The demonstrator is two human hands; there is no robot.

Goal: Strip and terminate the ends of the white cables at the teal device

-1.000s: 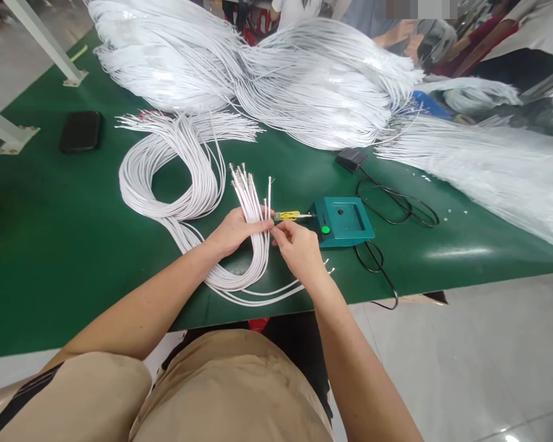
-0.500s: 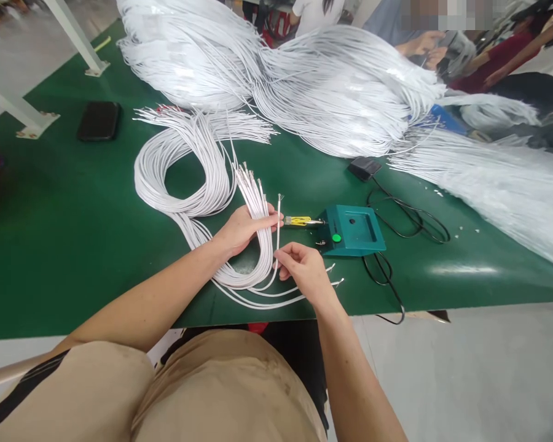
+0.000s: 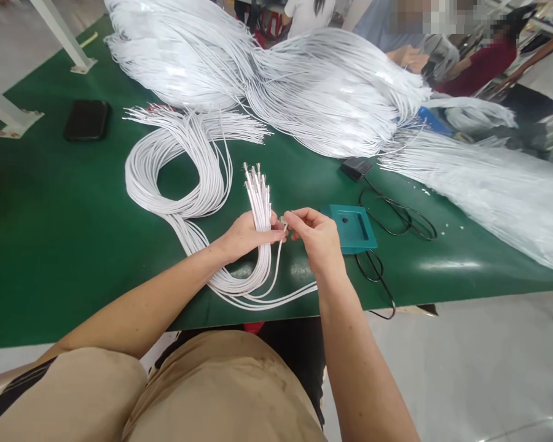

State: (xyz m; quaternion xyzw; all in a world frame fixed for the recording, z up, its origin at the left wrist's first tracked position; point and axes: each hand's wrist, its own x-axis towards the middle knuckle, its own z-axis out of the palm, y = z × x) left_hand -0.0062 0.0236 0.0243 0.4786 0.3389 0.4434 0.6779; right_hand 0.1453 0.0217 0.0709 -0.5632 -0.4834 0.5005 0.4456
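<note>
Head view: the left hand [image 3: 246, 238] is closed around a bundle of white cables [image 3: 260, 209], thumb across the front, metallic tips standing above the fingers. The right hand [image 3: 317, 236] has thumb and fingertips pinched on the end of a single cable [image 3: 279, 248], just beside the left fingertips; its exact contact there is partly hidden. Below the left fingers the bundle bends in a loop on the green table [image 3: 74, 258]. A teal device [image 3: 352, 226] sits just right of the right fingers, partly covered by that hand. A cable coil [image 3: 141, 178] lies beyond and left of the left fingers; a black block [image 3: 356, 167] lies beyond the right fingers.
</note>
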